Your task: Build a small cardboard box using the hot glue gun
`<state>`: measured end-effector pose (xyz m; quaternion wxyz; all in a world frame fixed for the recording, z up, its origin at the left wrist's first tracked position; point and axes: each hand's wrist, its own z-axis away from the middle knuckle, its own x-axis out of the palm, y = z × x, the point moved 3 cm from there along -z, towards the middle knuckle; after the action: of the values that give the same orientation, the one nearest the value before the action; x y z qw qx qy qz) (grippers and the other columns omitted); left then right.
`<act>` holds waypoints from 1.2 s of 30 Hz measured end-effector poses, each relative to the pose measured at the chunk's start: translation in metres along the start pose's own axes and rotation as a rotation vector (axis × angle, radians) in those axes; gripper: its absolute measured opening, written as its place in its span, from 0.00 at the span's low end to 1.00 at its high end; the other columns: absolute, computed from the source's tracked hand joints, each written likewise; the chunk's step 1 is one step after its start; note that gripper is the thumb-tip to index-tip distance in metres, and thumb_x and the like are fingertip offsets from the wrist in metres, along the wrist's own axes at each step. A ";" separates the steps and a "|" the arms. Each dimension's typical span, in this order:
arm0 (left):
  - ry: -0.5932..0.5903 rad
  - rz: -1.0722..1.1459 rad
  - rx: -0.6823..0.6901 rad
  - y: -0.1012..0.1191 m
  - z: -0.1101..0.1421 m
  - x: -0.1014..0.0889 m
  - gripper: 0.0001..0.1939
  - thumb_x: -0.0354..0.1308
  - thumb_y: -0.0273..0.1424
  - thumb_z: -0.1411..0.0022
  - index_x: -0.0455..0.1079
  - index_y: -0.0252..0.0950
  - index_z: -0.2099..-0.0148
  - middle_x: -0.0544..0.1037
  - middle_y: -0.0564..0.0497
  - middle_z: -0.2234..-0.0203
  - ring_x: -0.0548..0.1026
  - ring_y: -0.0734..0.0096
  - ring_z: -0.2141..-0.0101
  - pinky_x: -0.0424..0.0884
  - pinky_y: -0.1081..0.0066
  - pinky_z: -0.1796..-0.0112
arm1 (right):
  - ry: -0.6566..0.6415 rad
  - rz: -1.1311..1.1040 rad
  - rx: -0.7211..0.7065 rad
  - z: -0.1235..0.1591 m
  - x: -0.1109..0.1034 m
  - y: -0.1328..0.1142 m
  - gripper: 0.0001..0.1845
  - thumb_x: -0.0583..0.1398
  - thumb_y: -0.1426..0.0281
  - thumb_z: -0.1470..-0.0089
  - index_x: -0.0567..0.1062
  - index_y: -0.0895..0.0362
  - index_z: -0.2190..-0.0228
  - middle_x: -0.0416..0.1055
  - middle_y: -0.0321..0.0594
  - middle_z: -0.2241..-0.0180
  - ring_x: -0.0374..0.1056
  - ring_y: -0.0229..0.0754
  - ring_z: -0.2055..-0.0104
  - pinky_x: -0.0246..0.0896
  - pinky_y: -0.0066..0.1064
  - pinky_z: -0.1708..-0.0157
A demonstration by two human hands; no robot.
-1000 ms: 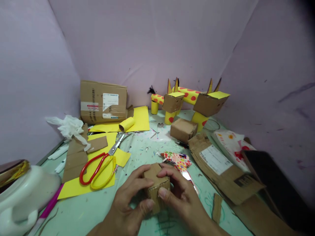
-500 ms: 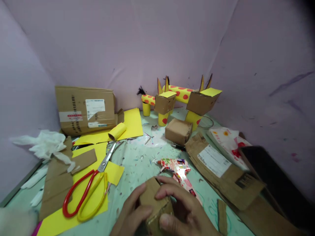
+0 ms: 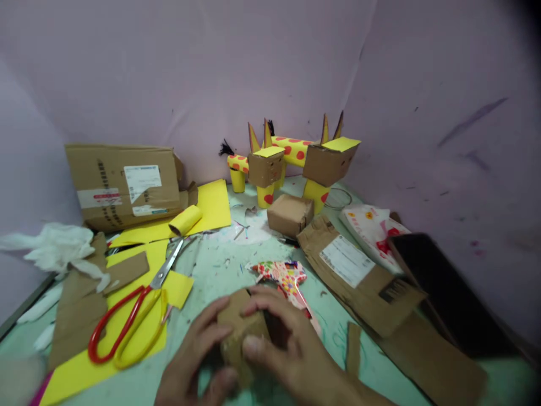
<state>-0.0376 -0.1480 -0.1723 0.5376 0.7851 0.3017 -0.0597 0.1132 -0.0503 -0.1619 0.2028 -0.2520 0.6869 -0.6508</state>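
Note:
Low at the front of the table, a small cardboard box [image 3: 236,327] is held between both hands. My left hand [image 3: 194,349] wraps its left side, fingers along the upper edge and thumb low at the near face. On the other side my right hand [image 3: 287,344] grips it, thumb pressed on the near face and fingers over the top. Part of the box is hidden by the fingers. Just beyond lies a floral glue gun [image 3: 285,279]. Scissors [image 3: 146,307] with one red and one yellow handle lie to the left on yellow paper [image 3: 147,338].
Two spotted yellow cardboard animals [image 3: 265,166] stand at the back, with another small box [image 3: 291,215] before them. A large carton [image 3: 105,192] and a yellow tube [image 3: 186,220] are back left. Flattened cardboard [image 3: 359,282] and a dark phone-like slab [image 3: 448,299] lie right; crumpled tissue [image 3: 59,248] lies left.
The view has shifted, so the table's things appear further left. Both hands still hold the box, which has turned slightly; my left thumb has moved lower on it.

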 end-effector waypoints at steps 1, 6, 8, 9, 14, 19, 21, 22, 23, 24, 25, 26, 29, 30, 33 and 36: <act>-0.017 -0.024 0.021 0.004 -0.004 0.002 0.15 0.60 0.34 0.40 0.70 0.46 0.49 0.71 0.46 0.43 0.72 0.56 0.46 0.71 0.62 0.49 | 0.020 -0.013 -0.038 -0.002 0.000 -0.004 0.15 0.65 0.68 0.57 0.75 0.53 0.63 0.69 0.46 0.50 0.65 0.52 0.46 0.59 0.44 0.46; -0.004 0.048 0.116 0.012 -0.021 0.007 0.16 0.61 0.31 0.41 0.70 0.40 0.49 0.71 0.42 0.46 0.69 0.53 0.44 0.68 0.56 0.47 | 0.016 -0.001 -0.088 -0.010 -0.001 -0.012 0.11 0.63 0.70 0.57 0.72 0.54 0.66 0.72 0.40 0.61 0.69 0.47 0.57 0.64 0.40 0.54; -0.008 0.079 0.104 0.010 -0.024 0.008 0.16 0.60 0.33 0.41 0.69 0.39 0.50 0.70 0.41 0.45 0.69 0.53 0.45 0.69 0.56 0.48 | -0.002 -0.003 -0.076 -0.011 -0.001 -0.011 0.11 0.63 0.71 0.57 0.72 0.54 0.66 0.71 0.38 0.62 0.68 0.45 0.59 0.65 0.37 0.57; -0.010 0.097 0.100 0.010 -0.024 0.009 0.16 0.60 0.34 0.41 0.69 0.39 0.50 0.70 0.41 0.45 0.69 0.54 0.45 0.69 0.57 0.49 | -0.009 -0.005 -0.073 -0.011 -0.001 -0.011 0.11 0.63 0.71 0.56 0.72 0.53 0.66 0.71 0.37 0.63 0.68 0.43 0.60 0.65 0.36 0.57; -0.035 0.150 0.075 0.007 -0.024 0.011 0.18 0.61 0.35 0.42 0.68 0.39 0.50 0.69 0.42 0.44 0.70 0.55 0.46 0.70 0.59 0.50 | 0.005 -0.017 -0.078 -0.009 -0.001 -0.012 0.11 0.63 0.72 0.57 0.71 0.54 0.67 0.70 0.34 0.65 0.67 0.40 0.64 0.64 0.32 0.61; -0.070 0.187 0.091 0.003 -0.027 0.011 0.18 0.60 0.34 0.41 0.67 0.39 0.48 0.68 0.42 0.43 0.71 0.57 0.47 0.71 0.61 0.51 | 0.032 -0.013 -0.098 -0.011 0.000 -0.013 0.11 0.63 0.73 0.58 0.71 0.54 0.68 0.70 0.32 0.69 0.68 0.40 0.67 0.64 0.33 0.62; -0.080 0.193 0.098 0.001 -0.029 0.011 0.18 0.60 0.33 0.40 0.67 0.39 0.48 0.67 0.41 0.43 0.71 0.57 0.46 0.72 0.62 0.51 | 0.031 -0.012 -0.099 -0.012 -0.001 -0.013 0.11 0.63 0.74 0.57 0.71 0.54 0.68 0.71 0.33 0.68 0.69 0.40 0.67 0.65 0.33 0.62; -0.084 0.193 0.099 0.001 -0.030 0.011 0.17 0.60 0.33 0.40 0.67 0.39 0.48 0.67 0.41 0.43 0.70 0.57 0.46 0.72 0.62 0.51 | 0.029 -0.012 -0.098 -0.013 -0.001 -0.012 0.11 0.63 0.74 0.57 0.71 0.54 0.68 0.72 0.33 0.67 0.69 0.40 0.66 0.65 0.33 0.61; -0.087 0.192 0.098 0.001 -0.030 0.012 0.17 0.60 0.33 0.40 0.67 0.39 0.48 0.67 0.41 0.43 0.70 0.57 0.46 0.72 0.62 0.51 | 0.026 -0.013 -0.097 -0.013 -0.001 -0.012 0.11 0.63 0.73 0.57 0.71 0.54 0.67 0.72 0.33 0.67 0.70 0.41 0.65 0.65 0.34 0.61; -0.090 0.191 0.097 0.000 -0.031 0.012 0.17 0.61 0.33 0.41 0.68 0.39 0.48 0.67 0.41 0.43 0.70 0.56 0.45 0.72 0.62 0.51 | 0.022 -0.015 -0.094 -0.014 -0.002 -0.011 0.11 0.63 0.73 0.57 0.71 0.54 0.67 0.73 0.34 0.67 0.70 0.41 0.64 0.66 0.34 0.61; -0.092 0.190 0.096 0.001 -0.031 0.012 0.17 0.61 0.33 0.41 0.68 0.39 0.48 0.67 0.41 0.43 0.70 0.56 0.45 0.72 0.62 0.51 | 0.019 -0.018 -0.092 -0.014 -0.002 -0.011 0.11 0.63 0.73 0.57 0.71 0.54 0.67 0.73 0.34 0.66 0.71 0.42 0.64 0.66 0.34 0.60; -0.094 0.190 0.096 0.001 -0.031 0.012 0.17 0.61 0.33 0.41 0.68 0.39 0.49 0.67 0.41 0.43 0.69 0.56 0.45 0.72 0.62 0.51 | 0.017 -0.021 -0.090 -0.014 -0.002 -0.011 0.11 0.63 0.72 0.56 0.71 0.54 0.67 0.73 0.34 0.66 0.71 0.42 0.63 0.66 0.34 0.60; -0.095 0.189 0.096 0.001 -0.032 0.011 0.17 0.60 0.34 0.40 0.68 0.40 0.48 0.67 0.41 0.43 0.69 0.55 0.45 0.72 0.61 0.51 | 0.018 -0.028 -0.086 -0.014 -0.003 -0.010 0.11 0.63 0.73 0.56 0.71 0.54 0.66 0.73 0.35 0.65 0.71 0.42 0.63 0.67 0.34 0.61; -0.094 0.188 0.096 0.000 -0.032 0.011 0.18 0.60 0.34 0.40 0.68 0.40 0.48 0.67 0.41 0.43 0.69 0.55 0.44 0.72 0.61 0.50 | 0.020 -0.029 -0.086 -0.014 -0.003 -0.010 0.11 0.63 0.73 0.56 0.72 0.54 0.66 0.73 0.35 0.65 0.71 0.42 0.63 0.67 0.34 0.61; -0.094 0.184 0.101 -0.001 -0.032 0.012 0.18 0.60 0.34 0.41 0.68 0.40 0.48 0.67 0.42 0.42 0.68 0.55 0.44 0.71 0.60 0.50 | 0.033 -0.023 -0.089 -0.014 -0.003 -0.010 0.11 0.64 0.74 0.56 0.72 0.54 0.67 0.74 0.33 0.66 0.71 0.41 0.64 0.67 0.34 0.61; -0.094 0.183 0.105 -0.002 -0.033 0.012 0.18 0.60 0.34 0.41 0.68 0.40 0.48 0.67 0.41 0.43 0.69 0.55 0.44 0.72 0.61 0.50 | 0.043 -0.010 -0.097 -0.015 -0.003 -0.010 0.11 0.64 0.74 0.57 0.72 0.54 0.67 0.74 0.33 0.67 0.71 0.42 0.64 0.66 0.34 0.61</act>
<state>-0.0367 -0.1140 -0.1650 0.5125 0.8327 0.1999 -0.0627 0.1077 -0.0369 -0.1514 0.1721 -0.2511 0.7205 -0.6231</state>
